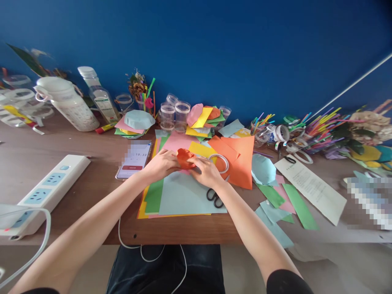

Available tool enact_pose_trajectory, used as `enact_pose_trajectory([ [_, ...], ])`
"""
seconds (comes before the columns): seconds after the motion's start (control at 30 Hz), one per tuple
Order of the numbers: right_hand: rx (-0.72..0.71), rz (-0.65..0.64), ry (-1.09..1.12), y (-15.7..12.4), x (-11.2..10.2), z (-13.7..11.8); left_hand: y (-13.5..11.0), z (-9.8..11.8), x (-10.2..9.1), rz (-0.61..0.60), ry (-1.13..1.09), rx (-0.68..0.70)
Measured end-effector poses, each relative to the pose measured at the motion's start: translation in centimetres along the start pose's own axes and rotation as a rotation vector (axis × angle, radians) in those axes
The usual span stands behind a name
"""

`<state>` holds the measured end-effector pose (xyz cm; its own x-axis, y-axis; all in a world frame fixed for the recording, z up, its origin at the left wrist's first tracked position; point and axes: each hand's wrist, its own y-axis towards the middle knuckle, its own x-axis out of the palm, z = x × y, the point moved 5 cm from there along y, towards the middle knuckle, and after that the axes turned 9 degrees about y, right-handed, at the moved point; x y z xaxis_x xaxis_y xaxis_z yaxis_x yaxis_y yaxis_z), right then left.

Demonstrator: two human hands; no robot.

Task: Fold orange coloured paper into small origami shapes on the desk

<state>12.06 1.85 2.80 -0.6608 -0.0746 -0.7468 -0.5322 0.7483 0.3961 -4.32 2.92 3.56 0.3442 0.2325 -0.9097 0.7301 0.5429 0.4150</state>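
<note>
Both of my hands meet over a small folded piece of orange paper (pixel 184 157) at the middle of the wooden table (pixel 92 179). My left hand (pixel 161 164) pinches its left side, and my right hand (pixel 206 171) grips its right side with curled fingers. The hands rest above a stack of coloured paper sheets (pixel 180 196), with a pale blue sheet on top. A roll of clear tape (pixel 221 162) lies just right of my right hand. Black-handled scissors (pixel 214 197) lie under my right wrist.
A phone (pixel 134 160) lies left of my hands, a white power strip (pixel 45 192) at the far left. Large orange sheets (pixel 241 159), clear plastic cups (pixel 175 115), a white jug (pixel 67 105), coloured straws (pixel 318 126), a printed sheet (pixel 312 188) and green strips (pixel 298 206) crowd the back and right.
</note>
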Motion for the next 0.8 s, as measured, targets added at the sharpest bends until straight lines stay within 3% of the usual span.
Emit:
enact_pose_trajectory([
  [0.3,0.063,-0.074,0.060,0.3,1.8,-0.2,0.2,0.5,0.4,-0.037,-0.016,-0.014],
  [0.57,0.126,-0.094,0.084,0.1,1.2,0.7,-0.2,-0.3,-0.8,-0.049,-0.032,-0.033],
  [0.8,0.121,-0.121,0.028,0.2,1.2,0.3,0.3,0.5,-0.7,-0.068,0.003,0.022],
])
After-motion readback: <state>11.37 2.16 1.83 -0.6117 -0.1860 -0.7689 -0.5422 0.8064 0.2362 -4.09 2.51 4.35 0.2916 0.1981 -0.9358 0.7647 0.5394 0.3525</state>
